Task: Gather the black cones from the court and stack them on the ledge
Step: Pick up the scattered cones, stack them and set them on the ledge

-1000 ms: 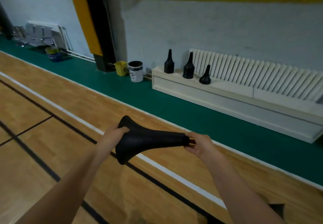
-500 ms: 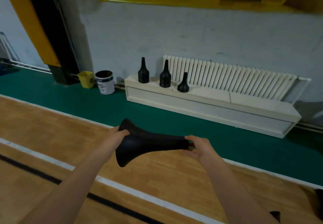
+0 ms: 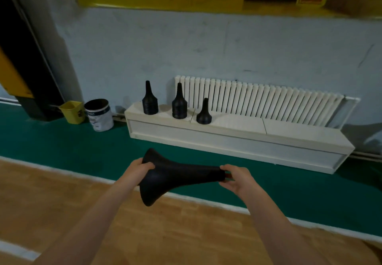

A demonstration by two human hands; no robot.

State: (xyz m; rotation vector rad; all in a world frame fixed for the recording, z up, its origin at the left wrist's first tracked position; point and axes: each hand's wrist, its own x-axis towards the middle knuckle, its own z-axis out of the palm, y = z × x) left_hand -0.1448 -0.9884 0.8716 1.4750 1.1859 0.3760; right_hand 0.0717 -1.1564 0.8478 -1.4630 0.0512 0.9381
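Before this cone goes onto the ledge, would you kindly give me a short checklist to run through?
1. Grip on held cone, left hand at wide base, right hand at narrow tip: ok.
2. Upright pose of held cone: not ok, it lies sideways.
3. Upright on ledge: left stack, middle stack, short stack: ok.
4. Reach to ledge: probably not ok, green strip lies between.
5. Bare ledge top right of the stacks: ok.

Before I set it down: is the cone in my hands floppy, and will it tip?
Probably light: the left hand and right hand hold the cone sideways by its ends. Likely stiff: no sag. Its wide base should resist tipping.
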